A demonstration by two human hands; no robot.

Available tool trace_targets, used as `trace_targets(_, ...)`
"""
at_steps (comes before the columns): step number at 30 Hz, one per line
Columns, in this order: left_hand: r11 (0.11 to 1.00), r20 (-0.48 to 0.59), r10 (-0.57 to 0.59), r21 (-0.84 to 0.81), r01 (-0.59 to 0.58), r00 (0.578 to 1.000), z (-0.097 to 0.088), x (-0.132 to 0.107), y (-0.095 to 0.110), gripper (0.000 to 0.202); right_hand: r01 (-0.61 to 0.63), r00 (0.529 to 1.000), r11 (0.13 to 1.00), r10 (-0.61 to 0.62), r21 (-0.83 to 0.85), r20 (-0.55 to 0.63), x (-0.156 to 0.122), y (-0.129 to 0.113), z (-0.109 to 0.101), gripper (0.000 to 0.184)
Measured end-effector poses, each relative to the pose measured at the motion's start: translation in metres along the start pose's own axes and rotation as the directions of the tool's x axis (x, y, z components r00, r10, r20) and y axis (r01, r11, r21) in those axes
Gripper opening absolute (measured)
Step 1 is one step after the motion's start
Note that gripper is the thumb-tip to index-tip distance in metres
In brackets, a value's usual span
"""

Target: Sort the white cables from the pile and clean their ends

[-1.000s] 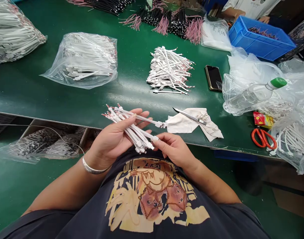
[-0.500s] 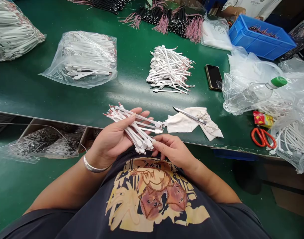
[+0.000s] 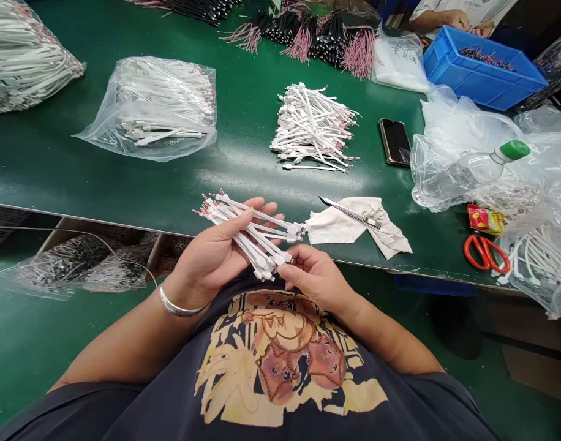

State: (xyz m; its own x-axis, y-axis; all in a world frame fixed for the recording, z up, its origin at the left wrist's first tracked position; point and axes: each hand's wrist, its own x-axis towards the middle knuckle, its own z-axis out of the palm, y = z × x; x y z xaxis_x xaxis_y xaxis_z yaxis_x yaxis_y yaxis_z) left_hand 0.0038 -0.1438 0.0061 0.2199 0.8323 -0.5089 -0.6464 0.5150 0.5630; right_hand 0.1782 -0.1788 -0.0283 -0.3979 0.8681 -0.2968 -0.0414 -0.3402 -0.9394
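A bunch of short white cables lies across my left hand, its thumb clamped over them. Their red-tipped wire ends point to the upper left, and the white connectors lie toward my right hand. My right hand is closed at the connector ends, thumb and forefinger pinching one of the cables' plugs. Just beyond it, a tweezers-like metal tool rests on a white cloth. Farther back is a loose pile of similar white cables.
Bagged white cables lie at left on the green table. On the right are a phone, a plastic bottle, red-handled scissors and plastic bags. A co-worker's hands show behind a blue bin.
Both hands have shifted very slightly, the left one to the right with the bunch. The co-worker's hands have moved into fuller view behind the blue bin.
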Motion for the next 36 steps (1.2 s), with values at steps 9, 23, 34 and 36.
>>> trace_targets(9, 0.998, 0.008, -0.047, -0.046, 0.047, 0.999, -0.0010, -0.0018, 0.0013, 0.021, 0.070, 0.973, 0.997, -0.072, -0.019, -0.219, 0.0018, 0.0011, -0.0007, 0.032)
trace_targets(23, 0.997, -0.005, -0.034, -0.072, 0.033, 0.999, 0.0001, 0.0006, -0.0006, 0.022, 0.172, 0.983, 0.973, -0.160, -0.151, 0.088, 0.0028, 0.0082, 0.0053, 0.035)
trace_targets(34, 0.998, 0.024, -0.007, -0.063, 0.008, 1.000, -0.0023, 0.0013, -0.0032, 0.021, 0.153, 0.988, 0.963, -0.157, -0.222, 0.001, -0.0012, 0.0049, 0.0035, 0.026)
trace_targets(36, 0.998, 0.028, -0.012, -0.069, 0.014, 1.000, -0.0027, 0.0008, -0.0039, 0.021, 0.160, 0.985, 0.968, -0.170, -0.194, -0.032, -0.0006, 0.0059, 0.0048, 0.025)
